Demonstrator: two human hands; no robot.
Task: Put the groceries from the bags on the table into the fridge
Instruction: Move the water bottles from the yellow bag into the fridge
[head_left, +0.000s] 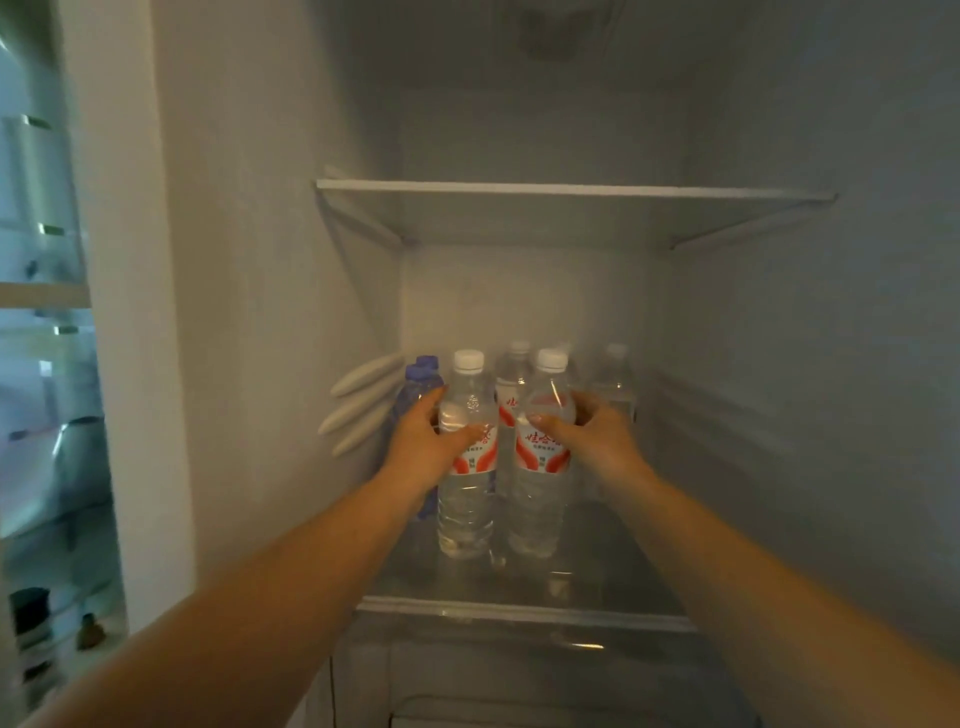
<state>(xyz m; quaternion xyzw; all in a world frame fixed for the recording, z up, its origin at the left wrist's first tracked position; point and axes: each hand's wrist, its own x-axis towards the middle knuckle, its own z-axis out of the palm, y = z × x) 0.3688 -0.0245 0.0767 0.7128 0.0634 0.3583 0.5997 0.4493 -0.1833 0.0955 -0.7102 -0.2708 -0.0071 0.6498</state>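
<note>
Both arms reach into the open fridge (779, 364). Left hand (423, 441) grips the left front water bottle (466, 467) at label height, fingers curled round its far left side, thumb across the front of the red-and-white label. Right hand (597, 434) grips the right front water bottle (540, 467) the same way, thumb on the clear shoulder just above the label, fingers wrapped behind the right side and mostly hidden. Both bottles upright, white caps on, standing side by side just apart from each other, bases on the glass shelf (524, 605) near its front edge; whether the bases bear full weight or are slightly lifted cannot be told. Just beyond the left fingers, against the left wall: two blue-capped bottles (420, 374), partly hidden by the hand. Behind the gap between the two thumbs: another clear bottle (511, 384) of the same label. Past the right fingers, toward the back right: a further clear bottle (617, 379), blurred. Above the hands, well apart, an upper shelf (571, 189). White ribs (363, 410) on the left wall, just outside the left knuckles. Far left, outside the compartment, door racks (47, 364), contents too blurred to tell.
</note>
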